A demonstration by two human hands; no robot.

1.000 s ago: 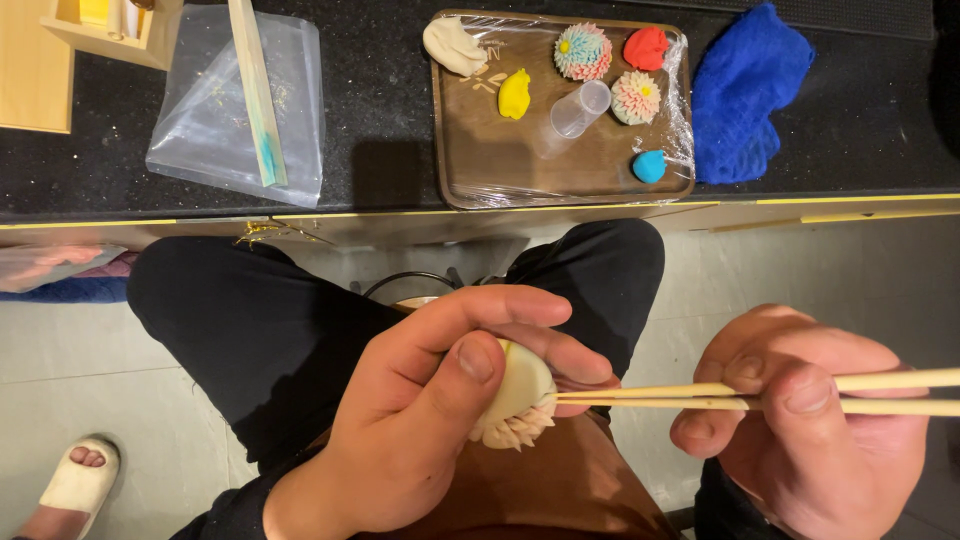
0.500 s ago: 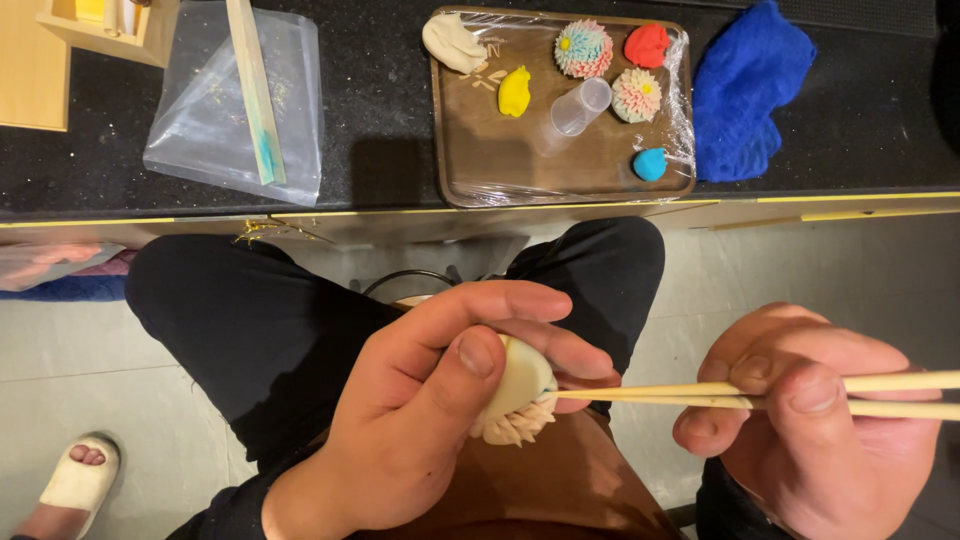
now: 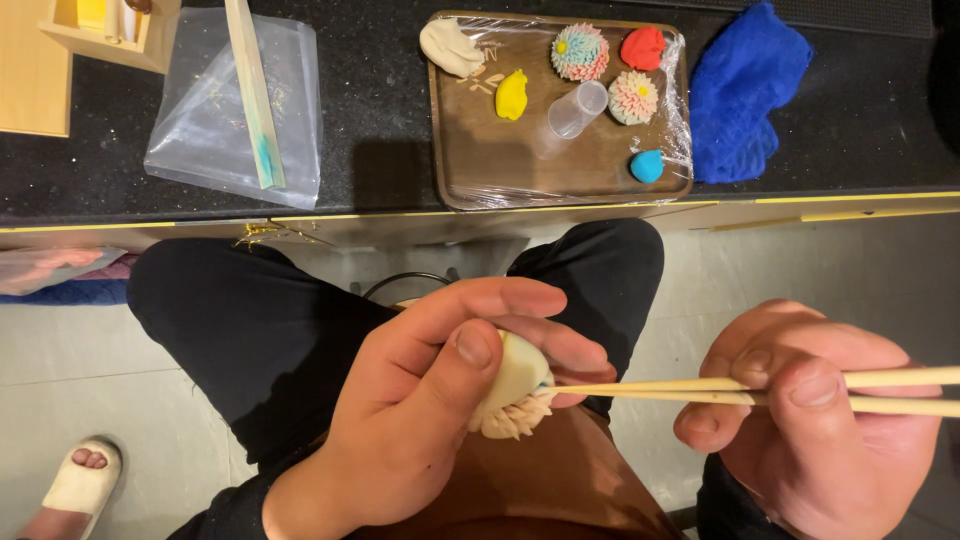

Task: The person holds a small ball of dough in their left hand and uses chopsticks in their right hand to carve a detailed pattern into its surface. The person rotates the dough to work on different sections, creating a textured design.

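Clamping our left hand around the cream petalled dough ball, our right hand pinching wooden chopsticks, we risk crushing petals by pressing too deep.

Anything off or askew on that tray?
Yes: the clear cup lies tipped on its side on the tray, between the flower sweets. Pale crumbs are scattered beside the white dough lump. Nothing looks damaged.

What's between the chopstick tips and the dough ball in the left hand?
Nothing visible. The chopsticks in the right hand run straight to the pale dough ball, tips at its petalled edge. The left hand wraps the ball's other side, fingers above the tips' path.
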